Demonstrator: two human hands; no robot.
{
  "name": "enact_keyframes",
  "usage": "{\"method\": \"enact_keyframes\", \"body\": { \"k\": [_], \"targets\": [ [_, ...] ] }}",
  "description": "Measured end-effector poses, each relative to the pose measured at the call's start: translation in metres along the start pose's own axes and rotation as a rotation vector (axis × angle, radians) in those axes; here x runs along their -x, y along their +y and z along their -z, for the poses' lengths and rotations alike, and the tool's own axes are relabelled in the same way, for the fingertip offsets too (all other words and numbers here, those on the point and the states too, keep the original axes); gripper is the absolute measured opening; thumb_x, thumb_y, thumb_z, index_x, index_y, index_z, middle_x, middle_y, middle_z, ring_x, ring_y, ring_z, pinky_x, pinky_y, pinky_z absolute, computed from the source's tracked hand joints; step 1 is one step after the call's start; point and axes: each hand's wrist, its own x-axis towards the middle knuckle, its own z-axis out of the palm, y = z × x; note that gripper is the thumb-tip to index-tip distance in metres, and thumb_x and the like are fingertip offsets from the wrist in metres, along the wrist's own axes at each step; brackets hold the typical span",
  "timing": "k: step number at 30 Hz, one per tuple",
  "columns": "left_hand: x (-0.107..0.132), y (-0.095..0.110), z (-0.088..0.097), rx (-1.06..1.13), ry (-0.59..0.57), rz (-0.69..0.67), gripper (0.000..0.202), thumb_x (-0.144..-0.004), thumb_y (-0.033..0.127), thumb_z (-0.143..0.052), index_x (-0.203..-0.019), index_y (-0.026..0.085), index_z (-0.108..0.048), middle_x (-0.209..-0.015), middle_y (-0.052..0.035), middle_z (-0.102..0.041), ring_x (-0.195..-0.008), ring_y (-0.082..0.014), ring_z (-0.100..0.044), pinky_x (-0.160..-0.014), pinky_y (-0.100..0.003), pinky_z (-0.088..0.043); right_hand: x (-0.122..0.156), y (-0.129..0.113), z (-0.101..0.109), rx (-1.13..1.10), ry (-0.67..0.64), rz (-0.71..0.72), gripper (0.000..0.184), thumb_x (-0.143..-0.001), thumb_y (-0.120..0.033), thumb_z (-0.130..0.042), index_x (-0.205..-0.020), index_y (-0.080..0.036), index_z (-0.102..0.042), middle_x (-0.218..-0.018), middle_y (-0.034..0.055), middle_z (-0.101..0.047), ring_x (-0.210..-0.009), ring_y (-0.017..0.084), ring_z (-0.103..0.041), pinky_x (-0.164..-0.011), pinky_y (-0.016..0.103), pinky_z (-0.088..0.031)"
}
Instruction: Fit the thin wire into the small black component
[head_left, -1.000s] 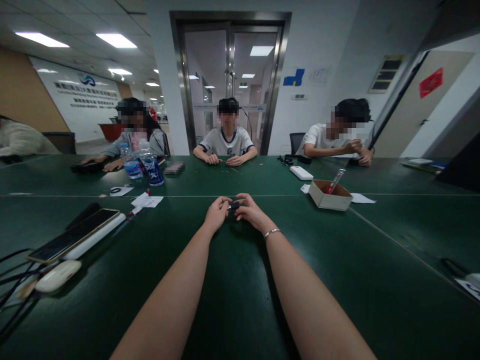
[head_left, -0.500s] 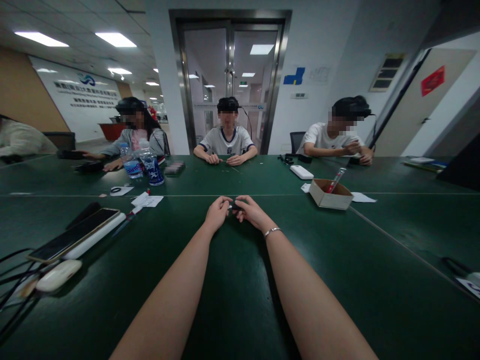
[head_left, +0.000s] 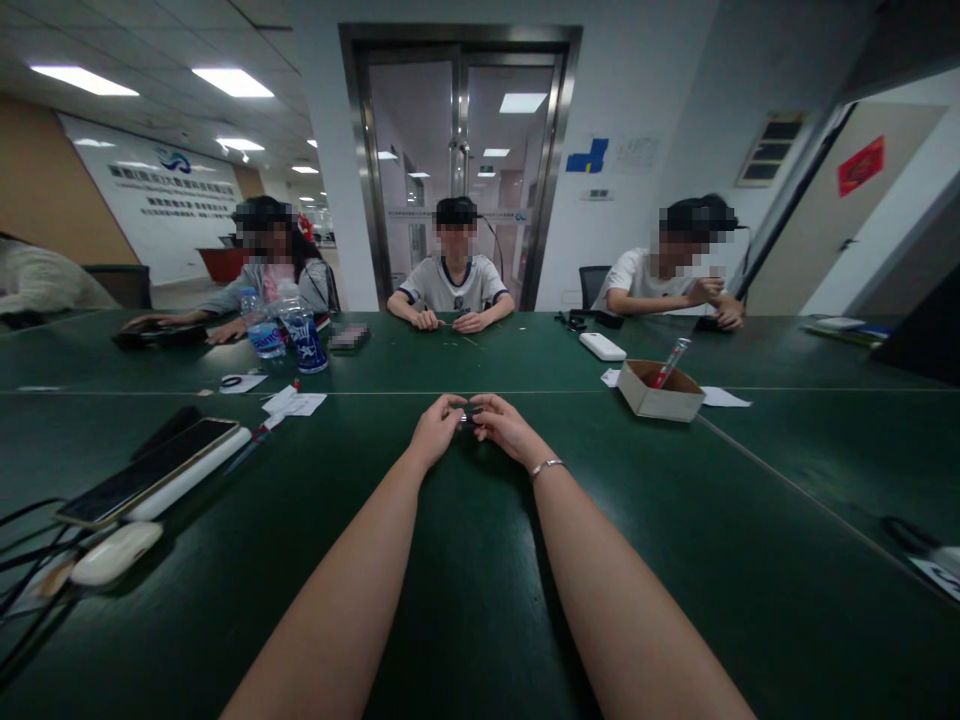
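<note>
Held a small dark object [head_left: 468,418] between my left fingers [head_left: 450,400] and right fingers [head_left: 486,401], both sets curled nearly closed on it, over the green worktop [head_left: 472,570]; open box [head_left: 661,403] stood farther off, right.

1 box [head_left: 660,402], 1 tube [head_left: 670,362] in it. Left of box: 2 bottles [head_left: 262,328] [head_left: 304,335], wearer's 2 hands [head_left: 435,428] [head_left: 507,426], 1 small object [head_left: 468,419], 1 bracelet [head_left: 545,467], 1 black-screened phone [head_left: 154,472]. Beyond box: 1 person [head_left: 639,280]; beyond and left: 3 people [head_left: 450,285] [head_left: 277,275] [head_left: 45,275].
</note>
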Motion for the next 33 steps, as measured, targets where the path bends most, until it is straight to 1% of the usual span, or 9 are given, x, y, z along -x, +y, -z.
{"method": "enact_keyframes", "body": {
  "k": [2,4,8,12,16,19,24,28,33],
  "targets": [
    [-0.0002,-0.0017,-0.0002,-0.01,-0.013,0.002,0.03,-0.087,0.04,-0.044,-0.094,0.018,-0.062,-0.055,0.0026,-0.048,-0.05,-0.0122,-0.045,-0.05,-0.022,-0.034,0.0005,-0.0005,-0.0001,-0.002,-0.009,-0.007,0.027,-0.068,-0.008,-0.064,-0.093,-0.018,-0.058,-0.074,-0.0017,-0.06,-0.05,0.008,-0.055,-0.045,0.018,-0.048],
    [-0.0003,-0.0031,-0.0003,-0.03,-0.007,-0.002,0.034,-0.088,0.044,-0.041,-0.093,0.018,-0.063,-0.055,0.0023,-0.048,-0.05,-0.0123,-0.045,-0.05,-0.023,-0.033,0.0009,-0.0011,-0.0002,-0.012,-0.014,-0.005,0.027,-0.068,-0.008,-0.064,-0.093,-0.018,-0.059,-0.075,-0.0014,-0.06,-0.051,0.008,-0.056,-0.045,0.017,-0.048],
    [-0.0005,-0.0046,-0.0002,-0.049,0.001,-0.022,0.026,-0.084,0.037,-0.048,-0.1,0.02,-0.06,-0.061,0.0026,-0.052,-0.055,-0.0121,-0.048,-0.053,-0.022,-0.035,0.0013,-0.0023,-0.0008,-0.012,-0.017,-0.009,0.028,-0.068,-0.008,-0.065,-0.094,-0.017,-0.06,-0.072,-0.0017,-0.06,-0.051,0.008,-0.056,-0.046,0.017,-0.048],
    [-0.0001,-0.0051,-0.0001,-0.05,-0.02,-0.013,0.032,-0.089,0.042,-0.039,-0.096,0.019,-0.06,-0.056,0.0028,-0.049,-0.053,-0.0122,-0.047,-0.052,-0.023,-0.033,0.002,-0.0033,-0.0017,-0.017,-0.017,-0.016,0.026,-0.069,-0.006,-0.064,-0.092,-0.017,-0.062,-0.078,0.0003,-0.062,-0.052,0.008,-0.056,-0.048,0.017,-0.049],
    [-0.0005,-0.0055,-0.0003,-0.017,-0.016,-0.003,0.026,-0.084,0.037,-0.048,-0.101,0.02,-0.059,-0.064,0.002,-0.054,-0.056,-0.0116,-0.048,-0.053,-0.022,-0.034,0.0022,-0.0034,-0.0011,-0.027,-0.026,-0.006,0.026,-0.069,-0.007,-0.064,-0.093,-0.016,-0.063,-0.073,-0.0007,-0.061,-0.052,0.008,-0.057,-0.048,0.017,-0.049],
    [-0.0009,-0.0059,-0.0006,-0.028,-0.034,-0.004,0.029,-0.087,0.041,-0.043,-0.099,0.019,-0.059,-0.06,0.0024,-0.052,-0.054,-0.0115,-0.047,-0.051,-0.021,-0.034,0.001,-0.0019,0.0003,-0.027,-0.04,-0.009,0.025,-0.07,-0.008,-0.065,-0.094,-0.016,-0.062,-0.076,0.0004,-0.063,-0.05,0.008,-0.056,-0.048,0.018,-0.05],
    [-0.0015,-0.0073,-0.0017,-0.024,-0.03,0.001,0.025,-0.083,0.036,-0.049,-0.1,0.02,-0.059,-0.074,0.0004,-0.058,-0.065,-0.0126,-0.054,-0.053,-0.021,-0.039,-0.0012,0.0011,0.002,-0.039,-0.02,-0.012,0.028,-0.068,-0.007,-0.064,-0.093,-0.016,-0.063,-0.077,0.0008,-0.063,-0.053,0.008,-0.058,-0.047,0.016,-0.049],
    [-0.0016,-0.0076,-0.0016,-0.043,-0.02,0.002,0.027,-0.086,0.038,-0.044,-0.1,0.019,-0.058,-0.064,0.0019,-0.054,-0.057,-0.012,-0.051,-0.052,-0.021,-0.037,-0.0011,0.0011,0.0019,-0.037,-0.027,-0.013,0.027,-0.068,-0.007,-0.064,-0.094,-0.016,-0.064,-0.074,0.0004,-0.062,-0.053,0.008,-0.058,-0.047,0.016,-0.049],
    [0.0002,-0.0036,-0.0006,-0.023,-0.011,0.013,0.026,-0.083,0.031,-0.047,-0.103,0.019,-0.057,-0.069,0.001,-0.056,-0.058,-0.0114,-0.051,-0.054,-0.021,-0.039,-0.0007,0.0007,0.0017,-0.04,-0.016,-0.016,0.028,-0.068,-0.006,-0.064,-0.094,-0.016,-0.063,-0.075,0.0004,-0.061,-0.055,0.009,-0.058,-0.047,0.016,-0.049]
  ]
}}
